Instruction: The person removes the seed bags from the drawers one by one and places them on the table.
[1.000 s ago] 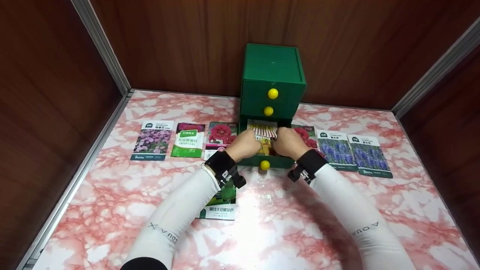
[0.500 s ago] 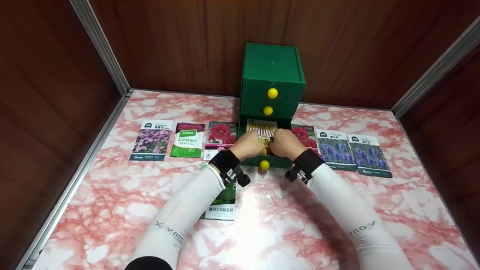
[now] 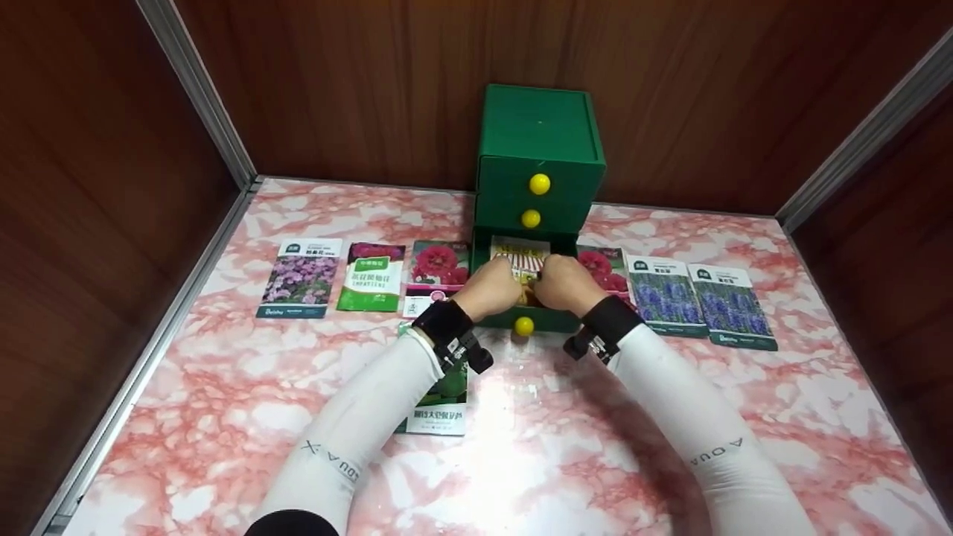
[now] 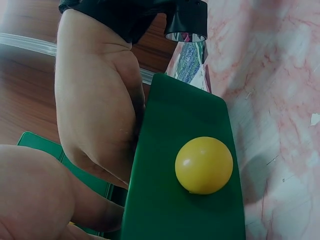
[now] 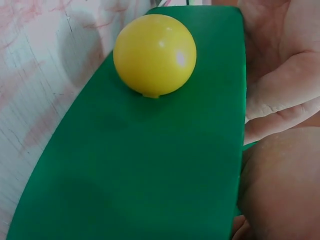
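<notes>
Both hands reach into the open bottom drawer (image 3: 527, 321). The left hand (image 3: 489, 286) and right hand (image 3: 563, 284) curl over a seed packet (image 3: 519, 257); whether they grip it, I cannot tell.

Seed packets (image 3: 370, 277) flanking open drawer (image 3: 526, 318)

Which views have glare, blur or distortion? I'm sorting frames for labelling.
Head view: sharp enough, with a bright glare patch on the table in front of the open drawer and soft arm shadows. Left wrist view: knob crisp, left hand close, large and slightly soft. Right wrist view: knob with small highlights, right hand bulging at the frame edge.
</notes>
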A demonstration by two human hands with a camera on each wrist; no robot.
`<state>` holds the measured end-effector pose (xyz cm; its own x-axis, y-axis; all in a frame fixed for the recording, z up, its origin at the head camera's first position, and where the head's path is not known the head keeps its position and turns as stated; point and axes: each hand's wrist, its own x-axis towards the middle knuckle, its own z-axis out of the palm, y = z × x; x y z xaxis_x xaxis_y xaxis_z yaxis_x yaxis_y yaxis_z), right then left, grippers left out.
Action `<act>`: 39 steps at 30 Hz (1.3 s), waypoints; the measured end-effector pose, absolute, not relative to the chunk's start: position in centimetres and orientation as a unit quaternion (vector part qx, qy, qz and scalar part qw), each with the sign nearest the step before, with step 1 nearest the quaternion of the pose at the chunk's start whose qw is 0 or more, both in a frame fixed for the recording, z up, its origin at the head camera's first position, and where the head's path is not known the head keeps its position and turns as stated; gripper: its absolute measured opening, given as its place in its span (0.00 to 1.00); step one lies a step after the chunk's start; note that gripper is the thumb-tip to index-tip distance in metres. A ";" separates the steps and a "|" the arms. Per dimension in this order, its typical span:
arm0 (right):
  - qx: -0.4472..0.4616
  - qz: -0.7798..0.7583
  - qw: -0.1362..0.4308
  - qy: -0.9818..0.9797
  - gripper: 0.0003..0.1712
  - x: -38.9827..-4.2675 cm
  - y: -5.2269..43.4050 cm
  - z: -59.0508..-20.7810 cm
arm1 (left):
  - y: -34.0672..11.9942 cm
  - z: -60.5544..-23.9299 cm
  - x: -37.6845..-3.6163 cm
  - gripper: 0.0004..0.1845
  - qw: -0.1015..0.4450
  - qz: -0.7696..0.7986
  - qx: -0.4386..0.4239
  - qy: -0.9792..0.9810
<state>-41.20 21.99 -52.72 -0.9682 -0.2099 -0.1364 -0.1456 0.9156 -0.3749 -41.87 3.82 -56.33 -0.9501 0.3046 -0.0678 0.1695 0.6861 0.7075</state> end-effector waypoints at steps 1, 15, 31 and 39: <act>-0.098 -0.187 0.084 0.974 0.12 -41.0 22.0 -52.4 | 3.9 -56.4 -42.0 0.10 0.089 0.372 0.132 0.914; -0.119 -0.179 0.062 0.975 0.16 -43.5 23.0 -56.4 | 3.8 -57.6 -43.1 0.13 0.100 0.388 0.143 0.905; -0.135 -0.154 0.075 0.976 0.25 -39.9 21.4 -51.9 | 4.0 -57.6 -42.6 0.17 0.099 0.419 0.153 0.889; -0.097 -0.243 0.042 0.964 0.13 -37.2 20.8 -47.3 | 3.5 -56.9 -42.7 0.14 0.081 0.401 0.160 0.898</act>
<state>-37.21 20.77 -47.32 -0.9776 -0.2077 -0.0339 -0.1668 0.8629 -0.4771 -42.68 3.50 -56.86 -0.9356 0.3525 -0.0179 0.2219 0.6267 0.7470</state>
